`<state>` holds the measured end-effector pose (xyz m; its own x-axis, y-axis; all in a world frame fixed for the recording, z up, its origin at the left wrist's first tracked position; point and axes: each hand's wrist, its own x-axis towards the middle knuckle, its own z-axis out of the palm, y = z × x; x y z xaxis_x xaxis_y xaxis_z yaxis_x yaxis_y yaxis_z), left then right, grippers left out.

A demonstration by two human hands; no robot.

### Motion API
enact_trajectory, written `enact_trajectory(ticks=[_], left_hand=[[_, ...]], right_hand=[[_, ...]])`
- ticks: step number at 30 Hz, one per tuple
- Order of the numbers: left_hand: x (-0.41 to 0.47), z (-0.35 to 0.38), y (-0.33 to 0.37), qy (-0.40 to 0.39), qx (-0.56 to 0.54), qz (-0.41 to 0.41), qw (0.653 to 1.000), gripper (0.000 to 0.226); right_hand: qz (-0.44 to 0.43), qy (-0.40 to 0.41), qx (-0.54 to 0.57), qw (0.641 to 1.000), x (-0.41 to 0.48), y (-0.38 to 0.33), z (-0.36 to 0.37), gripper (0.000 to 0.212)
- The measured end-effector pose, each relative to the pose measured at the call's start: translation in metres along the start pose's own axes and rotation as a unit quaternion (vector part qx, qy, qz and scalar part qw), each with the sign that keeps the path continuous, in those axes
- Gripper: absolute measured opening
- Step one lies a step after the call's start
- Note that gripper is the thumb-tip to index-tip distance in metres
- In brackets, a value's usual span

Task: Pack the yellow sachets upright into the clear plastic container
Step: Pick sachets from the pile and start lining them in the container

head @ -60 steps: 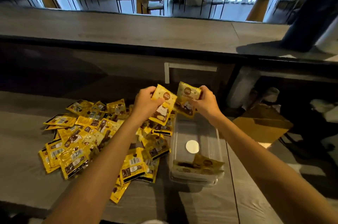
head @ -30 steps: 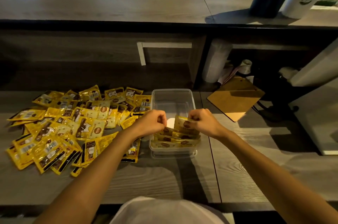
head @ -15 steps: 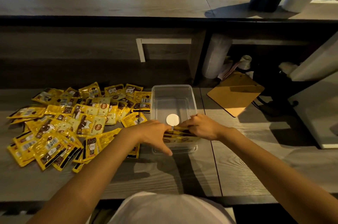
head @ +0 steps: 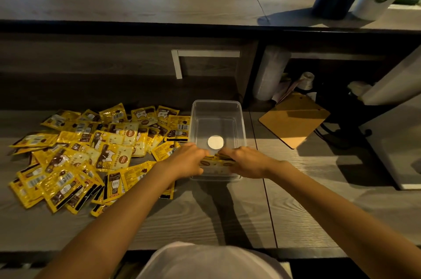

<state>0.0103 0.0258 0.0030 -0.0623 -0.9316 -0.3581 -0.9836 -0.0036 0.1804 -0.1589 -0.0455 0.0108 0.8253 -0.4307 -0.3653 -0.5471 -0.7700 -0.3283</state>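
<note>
**Clerk:** Item one, the container?

**Checker:** Clear plastic container (head: 216,105), rectangular, lid off. It stands on the wooden counter (head: 227,210), straight ahead of the person. A round white disc (head: 215,142) shows on its floor.

**Clerk:** Contents?

**Checker:** Packed sachets (head: 216,162). A short row stands on edge against the near wall, yellow top edges upward. The count is not readable because the hands cover most of the row.

**Clerk:** Left hand?

**Checker:** Left hand (head: 186,162). The forearm enters from lower left with the back of the hand up, over the container's near-left corner. The fingers bend down onto the left end of the row. Whether they pinch or only press, I cannot tell.

**Clerk:** Right hand?

**Checker:** Right hand (head: 245,161). The forearm enters from lower right, back of the hand up, over the near-right corner. The fingers reach leftward across the sachet tops, close to the left hand's fingertips. Its grip likewise cannot be told.

**Clerk:** Stock outside the container?

**Checker:** Loose yellow sachets (head: 91,153). They lie flat and overlapping in a heap on the counter, left of the container. The nearest ones are just beside its left wall.

**Clerk:** Sundries?

**Checker:** Brown board (head: 293,119), lying flat to the right of the container and apart from it. White garment (head: 205,262), at the bottom edge of the view.
</note>
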Motion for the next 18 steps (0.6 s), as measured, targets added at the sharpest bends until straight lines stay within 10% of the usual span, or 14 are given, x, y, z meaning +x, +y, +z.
enact_trajectory(ticks=[18], left_hand=[[0.013,-0.043,-0.010,-0.013,-0.191,-0.033,0.981,0.055]], right_hand=[[0.040,0.032,0.073,0.996,0.022,0.000,-0.025,0.042]])
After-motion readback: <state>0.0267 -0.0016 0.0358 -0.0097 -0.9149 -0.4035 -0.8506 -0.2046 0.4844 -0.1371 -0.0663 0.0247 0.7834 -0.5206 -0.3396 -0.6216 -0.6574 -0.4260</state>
